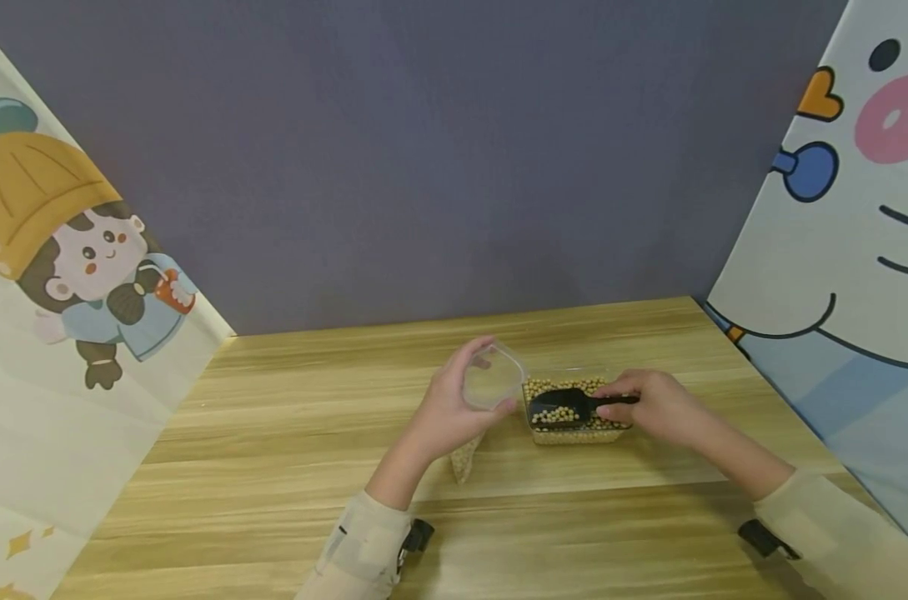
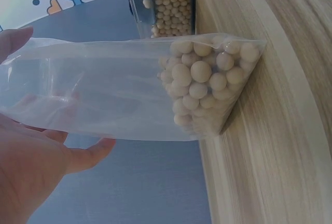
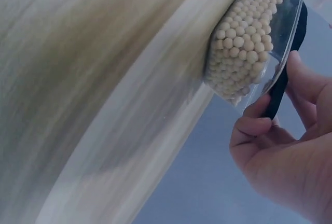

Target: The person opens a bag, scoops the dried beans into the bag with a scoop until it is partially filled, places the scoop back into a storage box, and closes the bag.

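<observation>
My left hand (image 1: 448,408) holds a clear plastic bag (image 2: 119,89) by its mouth, thumb and fingers spread around the rim. The bag hangs upright, and round pale beans (image 2: 202,79) fill its bottom corner, which touches or nearly touches the table. In the right hand (image 1: 656,406) is the handle of a black scoop (image 1: 574,402), pinched between thumb and fingers. Some beans lie in the scoop, which is over a clear rectangular container (image 1: 581,437) of the same beans. The container stands just right of the bag.
Both hands work above a wood-grain table (image 1: 273,467). A grey-blue partition (image 1: 454,167) rises behind it. Cartoon-printed panels flank it, with a hatted figure (image 1: 101,258) on the left one and a pink snout (image 1: 896,118) on the right one.
</observation>
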`<action>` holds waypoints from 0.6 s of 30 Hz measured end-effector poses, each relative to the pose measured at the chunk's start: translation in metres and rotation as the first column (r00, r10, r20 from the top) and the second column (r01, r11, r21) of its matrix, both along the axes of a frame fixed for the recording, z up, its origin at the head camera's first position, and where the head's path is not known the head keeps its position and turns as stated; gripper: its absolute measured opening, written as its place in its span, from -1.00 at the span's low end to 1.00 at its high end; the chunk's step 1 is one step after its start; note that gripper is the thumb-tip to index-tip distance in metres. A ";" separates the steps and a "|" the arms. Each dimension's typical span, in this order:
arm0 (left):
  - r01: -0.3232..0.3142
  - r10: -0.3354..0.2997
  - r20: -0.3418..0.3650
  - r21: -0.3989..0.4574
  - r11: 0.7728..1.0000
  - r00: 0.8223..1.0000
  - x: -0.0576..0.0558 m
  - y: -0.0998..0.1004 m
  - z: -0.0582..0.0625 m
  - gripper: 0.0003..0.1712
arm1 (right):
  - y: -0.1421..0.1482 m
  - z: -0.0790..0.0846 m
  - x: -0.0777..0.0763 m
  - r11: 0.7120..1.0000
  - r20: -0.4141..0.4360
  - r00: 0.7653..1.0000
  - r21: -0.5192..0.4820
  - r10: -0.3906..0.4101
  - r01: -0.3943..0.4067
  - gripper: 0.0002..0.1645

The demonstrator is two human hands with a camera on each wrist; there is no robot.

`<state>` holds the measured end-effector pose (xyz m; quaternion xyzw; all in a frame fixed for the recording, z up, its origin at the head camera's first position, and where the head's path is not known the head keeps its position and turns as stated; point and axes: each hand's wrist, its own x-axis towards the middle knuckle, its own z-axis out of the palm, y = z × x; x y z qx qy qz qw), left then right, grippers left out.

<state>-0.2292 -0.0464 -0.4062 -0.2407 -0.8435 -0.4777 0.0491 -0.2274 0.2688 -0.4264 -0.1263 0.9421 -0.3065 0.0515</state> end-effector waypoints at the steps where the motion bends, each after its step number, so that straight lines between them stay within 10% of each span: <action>1: 0.001 -0.001 -0.001 0.000 1.000 1.000 0.000 0.000 0.000 -0.04 | 0.000 0.000 0.000 1.000 -0.011 1.000 0.000 0.004 -0.004 -0.60; 12: 0.002 -0.002 0.007 -0.007 1.000 1.000 0.001 0.000 0.001 -0.03 | 0.017 -0.005 0.001 0.997 -0.040 0.999 -0.075 0.006 -0.009 -0.62; 18: 0.009 -0.009 -0.002 -0.003 1.000 1.000 0.001 0.000 0.002 -0.04 | 0.024 0.019 0.000 0.997 -0.092 0.995 -0.063 -0.037 0.032 -0.57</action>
